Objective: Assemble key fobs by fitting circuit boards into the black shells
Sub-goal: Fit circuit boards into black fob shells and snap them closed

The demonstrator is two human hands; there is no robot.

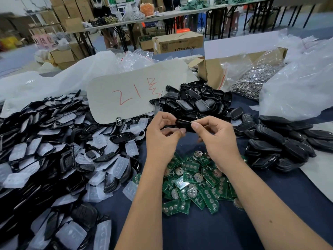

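A black key fob shell (pixel 184 125) is held edge-on above the table between both hands. My left hand (pixel 162 136) pinches its left end with thumb and curled fingers. My right hand (pixel 216 138) grips its right end, thumb on top. Whether a board sits inside the shell is hidden. Below my wrists lies a heap of green circuit boards (pixel 192 184) with round metal contacts. A pile of empty black shells (pixel 196 100) sits behind my hands.
Black shells mixed with translucent button pads (pixel 54 150) cover the left side. Closed black fobs (pixel 284 143) are stacked at the right. A card marked in red (pixel 137 94), a cardboard box with a bag of metal rings (pixel 252 78) and plastic bags stand at the back.
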